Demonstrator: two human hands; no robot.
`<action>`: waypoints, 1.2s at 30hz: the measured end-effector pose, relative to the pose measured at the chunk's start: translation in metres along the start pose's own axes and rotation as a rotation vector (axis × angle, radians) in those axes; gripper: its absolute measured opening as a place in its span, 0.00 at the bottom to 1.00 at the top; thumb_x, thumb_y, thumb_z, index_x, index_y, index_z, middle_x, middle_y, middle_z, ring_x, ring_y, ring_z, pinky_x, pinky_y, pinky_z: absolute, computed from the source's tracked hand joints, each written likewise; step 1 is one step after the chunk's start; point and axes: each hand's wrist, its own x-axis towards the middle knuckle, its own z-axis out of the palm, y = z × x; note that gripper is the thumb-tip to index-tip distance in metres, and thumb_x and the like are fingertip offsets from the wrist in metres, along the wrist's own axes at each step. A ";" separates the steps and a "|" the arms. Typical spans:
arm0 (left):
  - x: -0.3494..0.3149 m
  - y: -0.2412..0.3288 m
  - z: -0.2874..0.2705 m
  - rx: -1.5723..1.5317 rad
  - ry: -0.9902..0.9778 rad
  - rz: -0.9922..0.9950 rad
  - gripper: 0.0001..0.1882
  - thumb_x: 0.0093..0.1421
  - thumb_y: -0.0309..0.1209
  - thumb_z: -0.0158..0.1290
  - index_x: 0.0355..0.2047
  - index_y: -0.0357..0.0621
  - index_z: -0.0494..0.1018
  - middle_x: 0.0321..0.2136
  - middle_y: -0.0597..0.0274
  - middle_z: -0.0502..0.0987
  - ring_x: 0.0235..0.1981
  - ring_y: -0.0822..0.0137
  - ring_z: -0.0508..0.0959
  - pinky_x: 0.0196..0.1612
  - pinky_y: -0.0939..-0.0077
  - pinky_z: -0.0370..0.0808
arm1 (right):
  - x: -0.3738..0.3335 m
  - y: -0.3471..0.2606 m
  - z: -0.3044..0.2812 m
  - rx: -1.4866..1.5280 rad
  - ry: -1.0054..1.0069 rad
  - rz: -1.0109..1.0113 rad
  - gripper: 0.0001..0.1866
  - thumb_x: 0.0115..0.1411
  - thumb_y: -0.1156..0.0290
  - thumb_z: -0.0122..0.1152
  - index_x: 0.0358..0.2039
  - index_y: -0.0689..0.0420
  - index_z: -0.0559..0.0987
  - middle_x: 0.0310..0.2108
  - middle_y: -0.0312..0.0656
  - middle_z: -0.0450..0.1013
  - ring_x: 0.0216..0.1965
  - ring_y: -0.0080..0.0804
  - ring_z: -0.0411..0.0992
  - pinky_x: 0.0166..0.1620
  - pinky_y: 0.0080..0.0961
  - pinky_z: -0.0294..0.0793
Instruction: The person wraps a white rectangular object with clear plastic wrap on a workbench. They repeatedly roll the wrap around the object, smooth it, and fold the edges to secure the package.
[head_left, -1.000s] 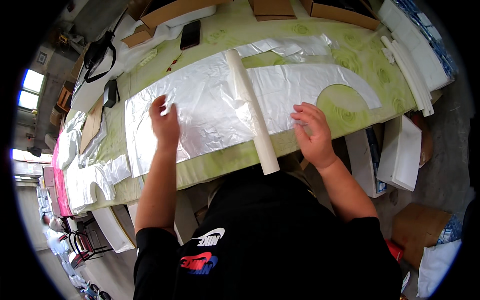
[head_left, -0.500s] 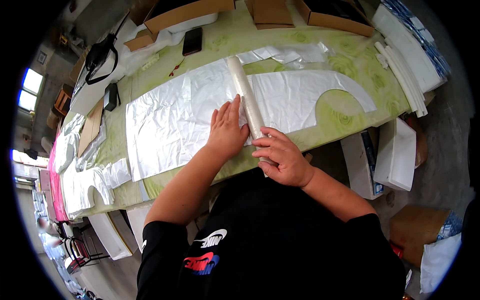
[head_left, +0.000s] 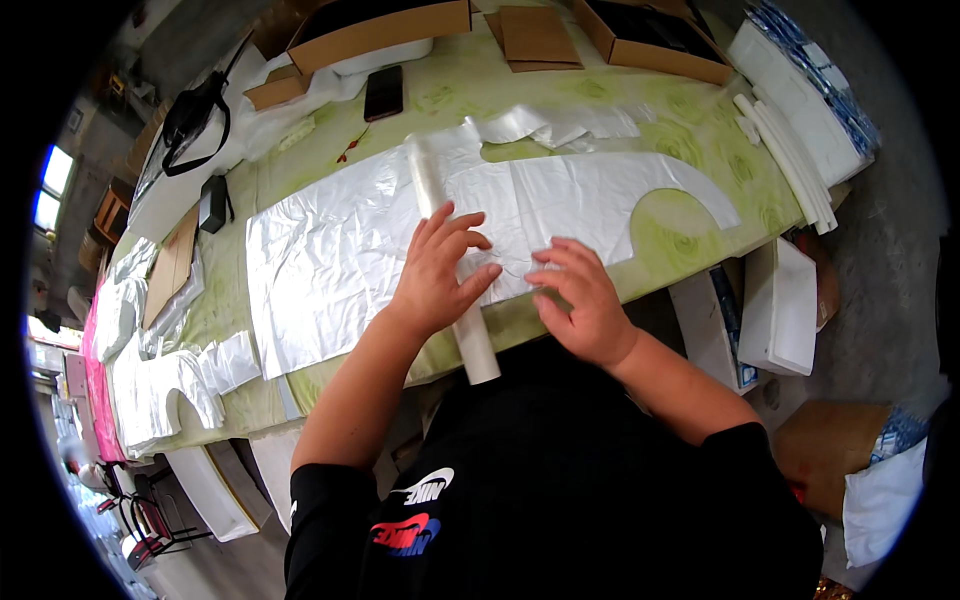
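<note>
Bright wndw far L; grey flr R side.

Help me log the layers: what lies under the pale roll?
The silvery plastic sheet, lying on the green tablecloth, shows on both sides of the pale roll. What lies directly beneath the roll is covered and cannot be seen.

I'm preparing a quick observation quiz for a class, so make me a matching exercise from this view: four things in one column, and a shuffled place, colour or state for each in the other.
Things:
1. roll
2. left hand
3. right hand
4. phone

Descriptions:
A. dark, flat on the green tablecloth beyond the silvery sheet
B. fingers spread, to the right of the roll and apart from it
C. pale and tube-shaped, lying across the silvery sheet
D. hiding part of the roll from view

Pairs: 1-C, 2-D, 3-B, 4-A
</note>
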 end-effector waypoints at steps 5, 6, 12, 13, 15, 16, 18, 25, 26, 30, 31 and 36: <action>-0.034 -0.009 -0.013 0.087 -0.029 -0.112 0.26 0.61 0.39 0.62 0.60 0.51 0.77 0.70 0.51 0.65 0.74 0.38 0.56 0.73 0.49 0.58 | 0.044 0.039 0.046 -0.328 -0.064 0.048 0.24 0.58 0.62 0.70 0.56 0.44 0.81 0.69 0.51 0.59 0.71 0.63 0.53 0.70 0.58 0.55; -0.043 -0.016 -0.011 0.073 0.012 -0.114 0.26 0.61 0.39 0.61 0.60 0.51 0.77 0.71 0.51 0.64 0.74 0.38 0.56 0.73 0.49 0.58 | 0.059 0.043 0.061 -0.345 -0.142 0.084 0.25 0.59 0.59 0.70 0.58 0.42 0.80 0.71 0.51 0.56 0.72 0.64 0.50 0.71 0.61 0.52; -0.062 -0.022 -0.016 0.084 0.077 -0.179 0.26 0.63 0.38 0.57 0.62 0.51 0.75 0.73 0.50 0.61 0.73 0.39 0.57 0.73 0.50 0.58 | 0.154 0.074 0.106 -0.583 -0.425 0.438 0.33 0.63 0.39 0.59 0.66 0.34 0.74 0.77 0.50 0.47 0.77 0.63 0.39 0.74 0.66 0.39; -0.063 -0.022 -0.015 0.079 0.082 -0.194 0.26 0.63 0.39 0.57 0.62 0.51 0.75 0.73 0.50 0.61 0.73 0.39 0.58 0.73 0.50 0.58 | 0.163 0.092 0.100 -0.650 -0.424 0.535 0.35 0.63 0.36 0.56 0.68 0.33 0.72 0.78 0.49 0.47 0.78 0.62 0.39 0.75 0.66 0.38; -0.064 -0.021 -0.014 0.061 0.093 -0.198 0.27 0.63 0.39 0.57 0.63 0.52 0.75 0.73 0.51 0.60 0.73 0.40 0.59 0.72 0.50 0.58 | 0.178 0.139 0.071 -0.763 -0.423 0.853 0.41 0.63 0.29 0.50 0.73 0.30 0.64 0.80 0.41 0.44 0.79 0.54 0.37 0.74 0.67 0.39; -0.067 -0.021 -0.015 0.056 0.106 -0.216 0.27 0.63 0.39 0.57 0.63 0.53 0.74 0.73 0.51 0.60 0.72 0.41 0.59 0.72 0.50 0.58 | 0.182 0.158 0.046 -0.783 -0.398 0.991 0.41 0.65 0.31 0.50 0.74 0.32 0.63 0.80 0.39 0.43 0.79 0.51 0.37 0.74 0.68 0.40; -0.068 -0.020 -0.014 0.085 0.105 -0.229 0.28 0.63 0.39 0.57 0.64 0.52 0.74 0.73 0.51 0.60 0.71 0.41 0.60 0.72 0.51 0.59 | 0.175 0.184 -0.007 -0.841 -0.295 1.195 0.38 0.67 0.34 0.50 0.74 0.34 0.64 0.80 0.41 0.42 0.79 0.54 0.38 0.73 0.67 0.43; -0.069 -0.016 -0.015 0.101 0.129 -0.224 0.28 0.61 0.38 0.58 0.63 0.51 0.75 0.73 0.51 0.61 0.66 0.41 0.65 0.70 0.51 0.62 | 0.123 0.176 -0.005 -0.801 -0.200 0.400 0.36 0.61 0.43 0.65 0.69 0.34 0.71 0.77 0.52 0.45 0.77 0.60 0.40 0.73 0.66 0.45; -0.069 -0.015 -0.015 0.101 0.133 -0.235 0.28 0.61 0.38 0.58 0.63 0.51 0.75 0.73 0.51 0.61 0.65 0.42 0.66 0.69 0.52 0.62 | 0.121 0.161 0.016 -0.704 -0.273 0.228 0.37 0.59 0.42 0.65 0.69 0.32 0.71 0.78 0.53 0.44 0.77 0.60 0.40 0.73 0.66 0.44; -0.066 -0.011 -0.009 0.094 0.152 -0.271 0.27 0.61 0.38 0.58 0.62 0.51 0.76 0.72 0.52 0.62 0.63 0.45 0.68 0.68 0.52 0.63 | 0.154 0.105 0.081 -0.628 -0.553 0.454 0.38 0.59 0.39 0.64 0.69 0.30 0.70 0.78 0.46 0.46 0.77 0.58 0.42 0.73 0.66 0.43; -0.065 -0.009 -0.009 0.088 0.159 -0.280 0.27 0.61 0.38 0.58 0.61 0.51 0.76 0.72 0.52 0.62 0.63 0.46 0.68 0.68 0.52 0.63 | 0.165 0.105 0.089 -0.613 -0.586 0.559 0.38 0.59 0.39 0.63 0.70 0.30 0.69 0.78 0.44 0.47 0.77 0.57 0.42 0.73 0.66 0.43; -0.066 -0.008 -0.011 0.075 0.148 -0.334 0.26 0.61 0.32 0.58 0.61 0.48 0.75 0.71 0.48 0.63 0.63 0.48 0.70 0.67 0.54 0.65 | 0.167 0.104 0.097 -0.541 -0.414 0.454 0.40 0.59 0.48 0.64 0.70 0.51 0.69 0.75 0.37 0.57 0.77 0.46 0.48 0.73 0.67 0.45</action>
